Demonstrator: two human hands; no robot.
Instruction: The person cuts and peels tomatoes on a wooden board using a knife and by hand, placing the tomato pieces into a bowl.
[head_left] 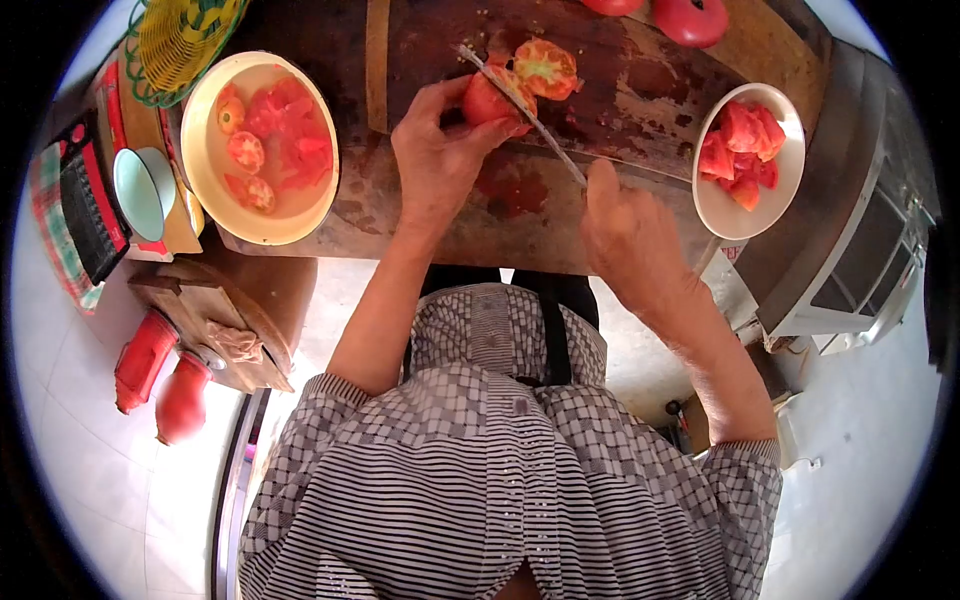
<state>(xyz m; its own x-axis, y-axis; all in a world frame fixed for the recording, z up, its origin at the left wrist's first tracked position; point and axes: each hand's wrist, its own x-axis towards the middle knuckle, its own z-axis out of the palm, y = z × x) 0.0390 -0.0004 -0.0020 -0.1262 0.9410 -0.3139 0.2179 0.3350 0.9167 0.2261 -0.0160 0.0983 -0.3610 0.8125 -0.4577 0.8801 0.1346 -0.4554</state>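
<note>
Short-sleeved shirt (400,500) filling the bottom centre, thin dark-and-pale stripes running right across it, and look, grey basket-weave checks take over on the sleeves (290,440) at either side, with striped cuffs (742,452)! Tiny sparkles glint along the striped placket (525,470), while a black strap (556,340) and dark trousers (572,290) show mid-frame.

Left fingers (441,98) on tomato (484,106), knife (525,111) across it

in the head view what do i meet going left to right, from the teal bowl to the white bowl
Teal bowl, basin, left hand, right hand, white bowl.
</note>
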